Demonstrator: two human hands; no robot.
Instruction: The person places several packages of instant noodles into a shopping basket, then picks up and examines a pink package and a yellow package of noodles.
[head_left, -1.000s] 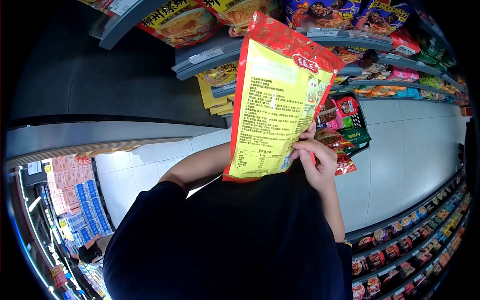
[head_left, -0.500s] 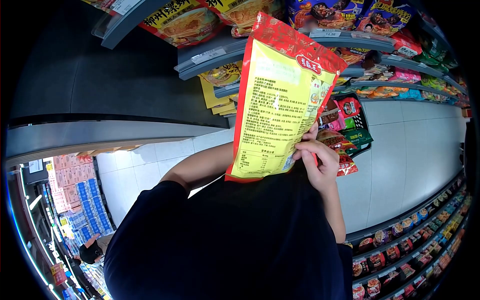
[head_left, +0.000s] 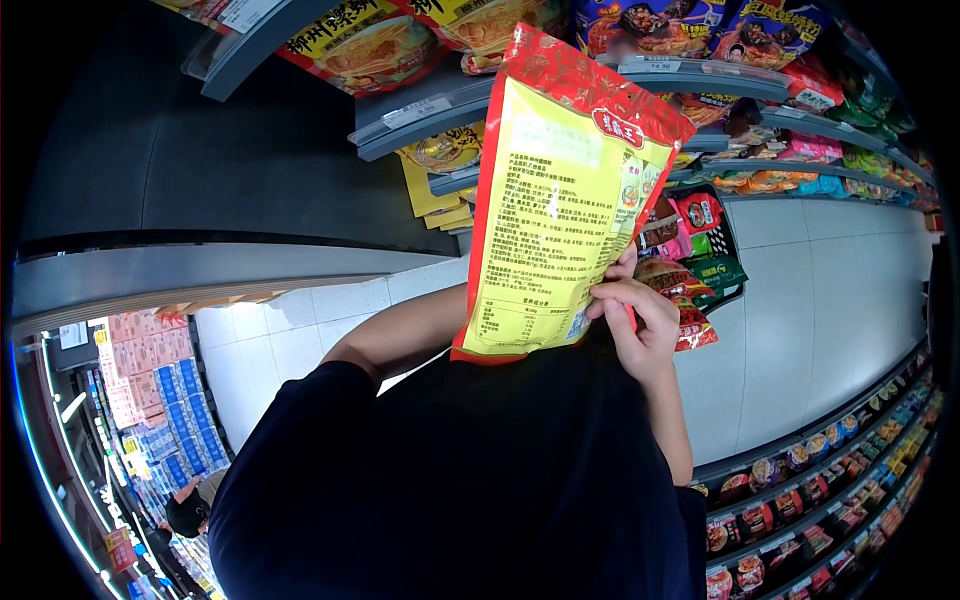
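A red and yellow noodle bag (head_left: 550, 230) is held up in front of me, its printed back side toward me and its top tilted to the right. My right hand (head_left: 640, 318) pinches the bag's lower right edge between thumb and fingers. From the left, my other forearm passes behind the bag. Most of my left hand (head_left: 625, 265) is hidden there; fingertips show at the right edge, just above my right hand, closed round the bag.
Shelves (head_left: 420, 112) with noodle packets run along the top. Beyond the bag, a black basket (head_left: 735, 240) holding several packets sits on the pale tiled floor (head_left: 800, 310). More shelves (head_left: 800, 480) stand at lower right. Another person (head_left: 187, 508) is at far left, near stacked cartons (head_left: 145, 365).
The bag and both my hands stay almost still. At far left, the other person has shifted slightly down and to the right in view.
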